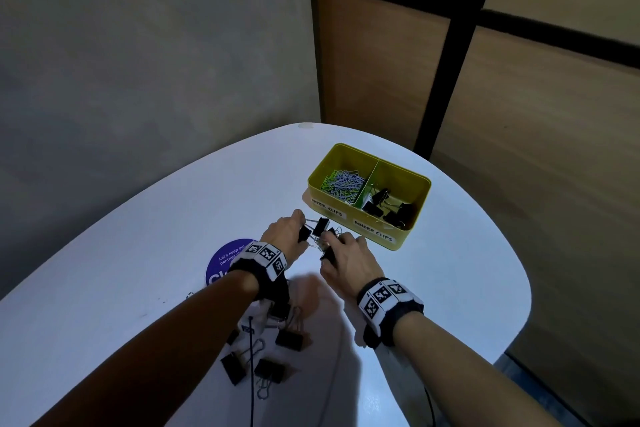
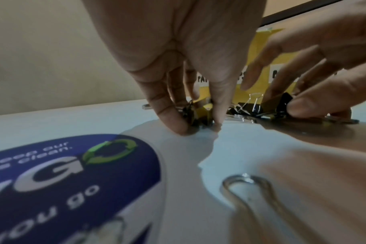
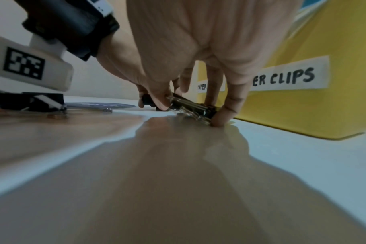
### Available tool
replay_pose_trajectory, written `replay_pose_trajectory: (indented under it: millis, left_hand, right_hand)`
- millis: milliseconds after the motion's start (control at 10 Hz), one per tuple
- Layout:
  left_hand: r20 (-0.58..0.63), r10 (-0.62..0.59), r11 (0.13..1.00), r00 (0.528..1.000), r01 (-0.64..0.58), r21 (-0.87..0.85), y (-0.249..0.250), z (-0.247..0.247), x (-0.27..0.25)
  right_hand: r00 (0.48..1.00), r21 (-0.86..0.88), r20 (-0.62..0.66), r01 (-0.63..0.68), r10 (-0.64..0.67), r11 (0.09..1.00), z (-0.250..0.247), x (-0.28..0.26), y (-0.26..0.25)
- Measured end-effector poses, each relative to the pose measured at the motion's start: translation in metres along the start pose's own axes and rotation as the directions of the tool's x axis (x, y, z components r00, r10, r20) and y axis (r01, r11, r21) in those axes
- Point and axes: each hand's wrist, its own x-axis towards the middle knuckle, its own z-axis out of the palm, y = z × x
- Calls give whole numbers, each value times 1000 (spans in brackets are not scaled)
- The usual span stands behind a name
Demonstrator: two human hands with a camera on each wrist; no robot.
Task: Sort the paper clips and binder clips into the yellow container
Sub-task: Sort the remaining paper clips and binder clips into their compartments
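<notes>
The yellow container (image 1: 408,241) stands on the white table, labelled for paper clips on its left half and binder clips on its right. Paper clips (image 1: 341,184) fill the left compartment, and several black binder clips (image 1: 388,208) lie in the right one. Just in front of it, both hands are down at the tabletop on a small cluster of black binder clips (image 1: 320,226). My left hand (image 1: 301,229) (image 2: 198,125) pinches one binder clip (image 2: 195,113) between thumb and fingers. My right hand (image 1: 329,248) (image 3: 191,113) grips another binder clip (image 3: 188,104) against the table.
Several more black binder clips (image 1: 273,357) lie loose under my left forearm near the table's front. A round blue sticker (image 1: 225,262) is on the table (image 1: 467,253) left of my hands. Thin black cables run off the front edge. Walls stand close behind.
</notes>
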Motion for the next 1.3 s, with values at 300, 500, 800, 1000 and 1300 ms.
replay_pose_trajectory:
  millis: [300,500,800,1000,1300]
  left_hand:
    - [129,-41,999,991,44,-20,-18,-5,-9]
    - [67,3,991,998,6,-137,-20,-7,-22]
    - [176,102,993,979,-90,-78,-16,-4,-27]
    - [179,97,995,979,-100,10,3,8,-26]
    - [118,289,957,950,-285,-47,22,-23,-31]
  right_hand:
    - [994,-6,-43,99,-100,995,3,-9,3]
    - [996,71,-5,93,-93,993,8,-16,3]
    - [996,91,11,84,-85,992,6,-13,8]
    - [995,105,14,101,-103,989,2,-13,10]
    - [950,423,-256,274,-177,863,-63,-16,11]
